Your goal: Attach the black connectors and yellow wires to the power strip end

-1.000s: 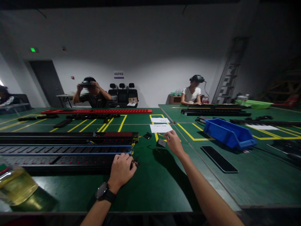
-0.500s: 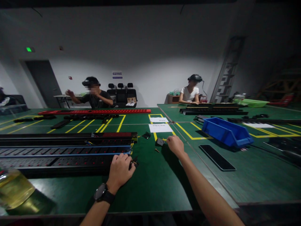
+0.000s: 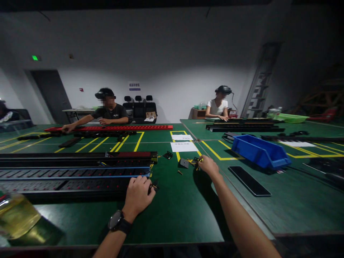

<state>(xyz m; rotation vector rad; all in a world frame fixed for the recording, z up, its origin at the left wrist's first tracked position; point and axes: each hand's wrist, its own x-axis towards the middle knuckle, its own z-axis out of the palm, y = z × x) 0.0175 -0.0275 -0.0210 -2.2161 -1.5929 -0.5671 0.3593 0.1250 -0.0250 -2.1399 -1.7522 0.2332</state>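
Observation:
My left hand [image 3: 140, 196], with a watch on its wrist, is closed at the near right end of a long black rail [image 3: 88, 196] with red dots. A small dark end piece [image 3: 154, 186] sticks out between its thumb and fingers, mostly hidden. Further right, the fingertips of my right hand [image 3: 210, 166] are pinched on a small black part with yellow wires [image 3: 197, 161]. Just left of that lie a square black plate [image 3: 184, 163], a brass-coloured screw [image 3: 180, 172] and a black bracket [image 3: 168, 155].
On the right are a blue bin [image 3: 259, 152] and a black phone [image 3: 249, 181]. Paper sheets [image 3: 184, 146] lie ahead. A bottle of yellow liquid [image 3: 18, 215] stands near left. Beyond a red rail [image 3: 134, 127], one person reaches out; another person works at the far right.
My right hand has shifted slightly right, and the small black part with yellow wires now shows at its fingertips. My left hand stays put. The person across has lowered an arm to the table.

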